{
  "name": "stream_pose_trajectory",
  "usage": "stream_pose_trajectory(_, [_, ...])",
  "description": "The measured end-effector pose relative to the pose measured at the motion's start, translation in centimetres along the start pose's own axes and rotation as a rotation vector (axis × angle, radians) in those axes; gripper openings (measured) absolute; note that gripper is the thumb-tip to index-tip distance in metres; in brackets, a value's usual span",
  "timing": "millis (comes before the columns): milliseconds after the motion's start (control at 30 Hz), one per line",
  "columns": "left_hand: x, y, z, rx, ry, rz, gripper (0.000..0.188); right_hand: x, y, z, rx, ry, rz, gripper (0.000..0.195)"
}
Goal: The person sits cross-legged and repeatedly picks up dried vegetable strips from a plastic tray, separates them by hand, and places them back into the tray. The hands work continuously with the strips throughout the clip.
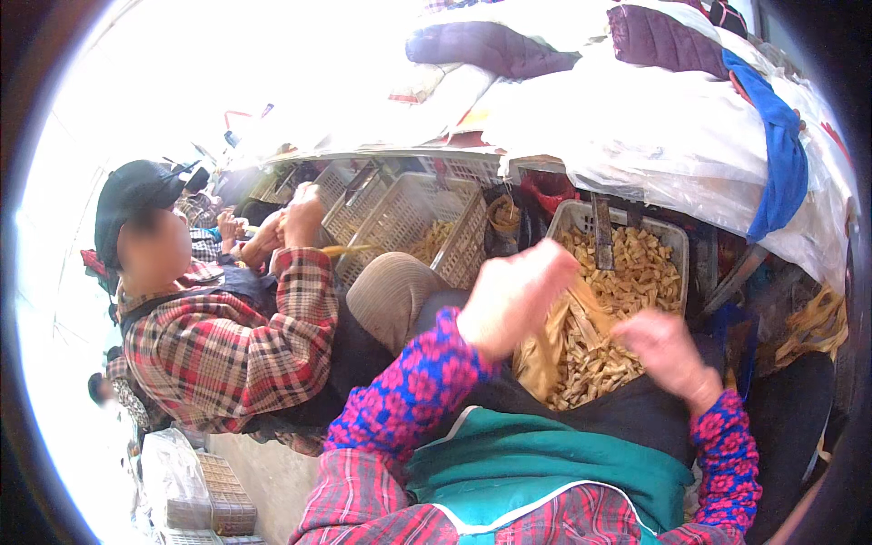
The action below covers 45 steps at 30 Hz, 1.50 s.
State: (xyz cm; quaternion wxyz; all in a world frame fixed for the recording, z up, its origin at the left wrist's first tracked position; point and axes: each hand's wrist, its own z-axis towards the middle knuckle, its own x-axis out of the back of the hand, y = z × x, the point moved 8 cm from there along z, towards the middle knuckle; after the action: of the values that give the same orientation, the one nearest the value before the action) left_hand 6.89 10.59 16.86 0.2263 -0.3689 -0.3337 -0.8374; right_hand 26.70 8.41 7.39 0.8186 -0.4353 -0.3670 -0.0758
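My left hand (521, 293) is raised over the near left part of a plastic crate, its fingers closed around yellowish-brown strips (555, 337) that hang down from it. My right hand (664, 351) is lower and to the right, blurred, with its fingers at a strand that runs between the two hands. Below them the light plastic crate (683, 252) holds many short, knotted yellowish-brown pieces (630, 262). A flat metal bar (603, 231) reaches down over the crate's far part.
A co-worker in a plaid jacket (231, 340) sits at the left, hands raised. Beyond are light plastic baskets (470, 225) and a red container (548, 191). A plastic-covered table edge (647, 157) runs across the far side, with a blue cloth (783, 163) over it. More strips (817, 323) hang at the right.
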Motion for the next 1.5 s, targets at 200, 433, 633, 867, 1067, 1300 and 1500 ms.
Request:
stream_pose_trajectory(200, [-6.1,0.0,-6.6,0.157,0.113,-0.530,0.020,-5.2,-3.0,0.6,-0.385,-0.141,0.804,0.057])
stream_pose_trajectory(433, [-13.2,-2.5,-14.3,0.747,0.107,-1.383,0.017,-6.3,-5.1,-1.6,-0.303,0.183,0.323,0.034])
stream_pose_trajectory(633, [-13.2,-3.1,-15.1,0.746,0.148,-1.276,0.022,-6.3,-3.2,-0.8,-0.242,0.128,0.504,0.024])
stream_pose_trajectory(867, [-11.4,-3.3,-14.8,0.703,0.130,-1.092,0.017,-7.1,-3.8,-0.3,-0.164,0.120,0.309,0.021])
stream_pose_trajectory(1067, [-9.6,1.0,-12.9,0.549,-0.038,-1.200,0.019,-10.2,1.8,-2.8,-0.530,-0.077,0.903,0.023])
stream_pose_trajectory(1300, [-10.5,-2.9,-14.5,0.686,0.189,-1.045,0.021,-7.4,-5.7,-1.5,-0.037,0.214,0.236,0.016])
stream_pose_trajectory(1500, [-9.1,-4.2,-14.9,0.890,-0.078,-0.918,0.037,-3.0,0.8,-2.2,-0.413,0.239,0.421,0.017])
